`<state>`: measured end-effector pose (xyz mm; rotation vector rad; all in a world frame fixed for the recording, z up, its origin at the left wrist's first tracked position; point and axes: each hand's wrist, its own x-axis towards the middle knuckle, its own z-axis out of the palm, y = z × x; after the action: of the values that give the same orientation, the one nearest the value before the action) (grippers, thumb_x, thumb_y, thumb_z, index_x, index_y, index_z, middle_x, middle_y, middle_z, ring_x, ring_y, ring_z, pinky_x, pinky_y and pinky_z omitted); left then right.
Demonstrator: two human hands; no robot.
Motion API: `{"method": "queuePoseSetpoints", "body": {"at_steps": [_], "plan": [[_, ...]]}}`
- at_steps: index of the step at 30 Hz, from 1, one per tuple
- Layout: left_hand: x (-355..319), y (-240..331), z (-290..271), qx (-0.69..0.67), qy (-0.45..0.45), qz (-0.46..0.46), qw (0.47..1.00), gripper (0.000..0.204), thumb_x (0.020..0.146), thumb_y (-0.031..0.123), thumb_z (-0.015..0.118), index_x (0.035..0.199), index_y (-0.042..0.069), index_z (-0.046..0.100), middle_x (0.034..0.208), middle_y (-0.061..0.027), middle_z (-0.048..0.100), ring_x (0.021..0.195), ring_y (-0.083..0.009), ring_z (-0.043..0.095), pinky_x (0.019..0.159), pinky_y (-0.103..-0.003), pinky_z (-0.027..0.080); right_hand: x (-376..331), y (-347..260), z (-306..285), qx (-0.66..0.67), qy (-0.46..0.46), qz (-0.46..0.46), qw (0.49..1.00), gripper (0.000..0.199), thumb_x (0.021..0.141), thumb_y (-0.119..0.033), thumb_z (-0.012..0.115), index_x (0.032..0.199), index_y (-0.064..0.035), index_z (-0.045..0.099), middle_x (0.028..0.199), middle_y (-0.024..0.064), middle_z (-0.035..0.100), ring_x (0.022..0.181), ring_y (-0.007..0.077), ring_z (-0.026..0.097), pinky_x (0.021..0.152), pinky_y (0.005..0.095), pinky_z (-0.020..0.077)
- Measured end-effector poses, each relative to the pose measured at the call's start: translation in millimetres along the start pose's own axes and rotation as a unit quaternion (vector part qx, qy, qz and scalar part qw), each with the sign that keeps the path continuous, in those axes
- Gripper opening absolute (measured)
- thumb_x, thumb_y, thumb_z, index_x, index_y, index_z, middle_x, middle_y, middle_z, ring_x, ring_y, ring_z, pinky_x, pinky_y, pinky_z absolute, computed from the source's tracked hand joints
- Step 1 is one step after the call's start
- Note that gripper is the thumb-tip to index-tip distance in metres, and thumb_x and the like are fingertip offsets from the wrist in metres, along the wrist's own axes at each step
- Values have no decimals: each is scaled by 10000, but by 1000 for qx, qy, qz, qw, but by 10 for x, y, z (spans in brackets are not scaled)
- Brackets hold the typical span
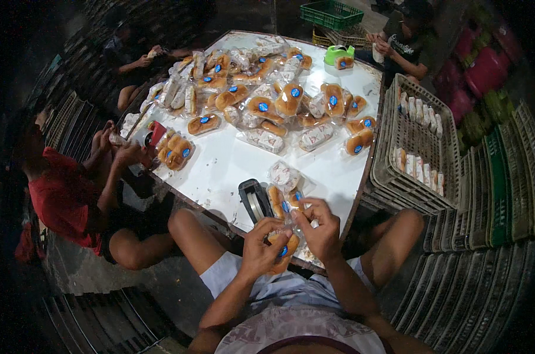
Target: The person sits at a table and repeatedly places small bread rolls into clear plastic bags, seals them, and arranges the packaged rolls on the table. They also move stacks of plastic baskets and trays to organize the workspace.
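Observation:
Near the table's front edge, my left hand [261, 251] is closed round a clear-bagged bread bun [290, 245] with a blue sticker. My right hand [320, 233] is closed too, its thumb and fingers pinching the bag's gathered plastic at the upper end. Just beyond my fingers lie another bagged bun [275, 200] with a blue sticker and a round bun in printed wrap [284, 176]. To their left stands a black tape dispenser [254, 200]. My fingers partly cover the bun and the bag's end.
A big heap of bagged breads [261, 106] covers the white table's [214, 171] far half. At right stand stacked crates [391, 159] holding wrapped breads. A red-shirted person [64, 194] sits at left; two more people work across the table. A green dispenser [338, 55] stands far right.

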<state>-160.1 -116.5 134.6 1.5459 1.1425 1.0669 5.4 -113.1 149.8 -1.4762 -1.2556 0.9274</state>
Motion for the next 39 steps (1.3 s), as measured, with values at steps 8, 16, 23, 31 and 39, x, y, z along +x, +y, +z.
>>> {"method": "queuePoseSetpoints", "body": {"at_steps": [8,16,23,31,39], "plan": [[-78,-189,-82,-153,42,-52,986,173,957,146,680,1035,-9,670,1044,-74,619,1040,-172,595,945,-286,448,112,20,-122,-92,-185,-297,932,123,847,-130,766,875,-23,713,844,104,638,740,251,653,640,352,525],[-209,-133,0,13,121,-29,992,132,960,98,619,911,-19,582,915,-99,553,877,-185,564,795,-308,464,-380,555,404,194,-124,67,971,177,960,-175,678,1007,-20,607,1015,40,623,974,137,606,885,320,487],[-504,-202,-11,-146,104,10,984,493,846,169,752,1237,19,493,1145,-102,530,988,-226,577,876,-361,476,-512,678,345,322,-418,150,836,779,966,-319,646,1558,-54,215,1502,147,375,1422,228,342,1181,395,272],[-447,-167,-597,54,25,14,998,672,720,239,798,1285,18,508,1119,-113,545,1046,-242,524,950,-374,421,40,645,537,-41,-126,127,983,795,921,-507,688,1431,52,443,1249,220,575,1143,293,601,930,404,499],[-349,-152,-643,51,53,10,997,660,683,219,776,1260,22,524,1081,-133,538,1036,-283,523,928,-401,417,53,1113,885,-12,-166,149,975,331,867,-342,762,870,-11,758,766,97,693,709,165,624,634,314,473]]}}
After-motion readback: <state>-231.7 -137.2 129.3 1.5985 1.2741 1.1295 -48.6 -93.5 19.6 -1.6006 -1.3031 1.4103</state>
